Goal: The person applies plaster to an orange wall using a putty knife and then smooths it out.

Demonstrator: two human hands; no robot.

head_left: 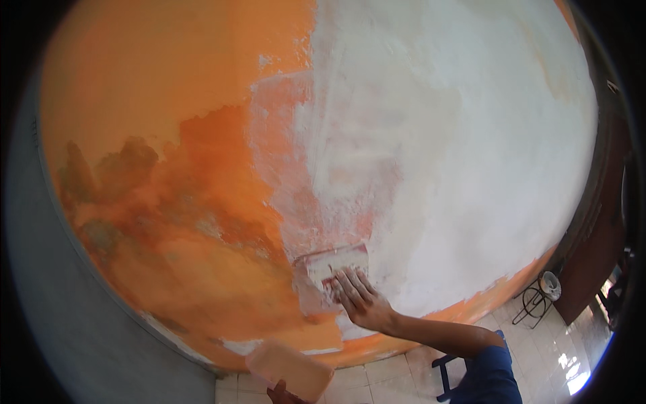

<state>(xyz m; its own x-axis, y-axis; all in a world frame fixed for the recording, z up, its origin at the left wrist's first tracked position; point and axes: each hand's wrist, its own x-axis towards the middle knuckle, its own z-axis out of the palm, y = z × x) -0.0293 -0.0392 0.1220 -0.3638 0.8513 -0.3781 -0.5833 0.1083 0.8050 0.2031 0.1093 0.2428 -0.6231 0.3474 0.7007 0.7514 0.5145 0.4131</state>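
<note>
A broad flat putty spreader (319, 264), smeared white, is pressed against the wall in my right hand (364, 303), its fingers laid over the blade's back. The spreader sits at the lower end of a thin, streaky coat of putty (286, 145) through which orange paint shows. Thicker white putty (471, 168) covers the wall to the right. Low in the view, my left hand (281, 393) grips a shallow peach-coloured plastic tray (291, 369); only part of that hand shows. The tray is held just below and left of the spreader, close to the wall's foot.
Orange wall (155, 54) with dark stains lies to the left, meeting a grey wall (60, 283) at the corner. A blue stool (442, 378) is by my right arm. Farther right, a white bucket (550, 286) rests on a wire-framed stool (531, 306) over pale floor tiles (390, 377).
</note>
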